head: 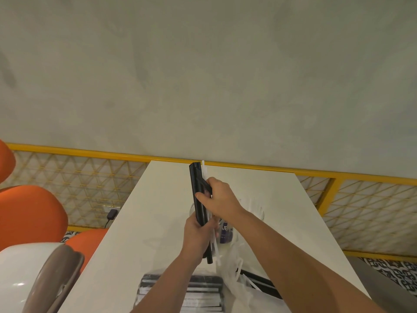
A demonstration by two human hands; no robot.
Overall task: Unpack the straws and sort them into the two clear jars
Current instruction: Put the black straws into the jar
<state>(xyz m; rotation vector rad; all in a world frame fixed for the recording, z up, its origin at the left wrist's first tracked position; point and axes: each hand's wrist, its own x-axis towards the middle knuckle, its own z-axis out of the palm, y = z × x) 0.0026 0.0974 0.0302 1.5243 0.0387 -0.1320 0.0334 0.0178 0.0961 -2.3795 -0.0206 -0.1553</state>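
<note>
I see the left hand (198, 236) closed around the lower part of a bundle of black straws (198, 199), with a few white straws (214, 242) alongside, held upright above the white table (135, 222). The right hand (220, 197), at about 1 o'clock from the left, pinches one black straw partway up, while the clear jars (255, 211) stand just behind the hands, largely hidden. I judge the straws light, smooth and easily crushed, so a gentle grip near mid-length should stop them slipping or buckling.
</note>
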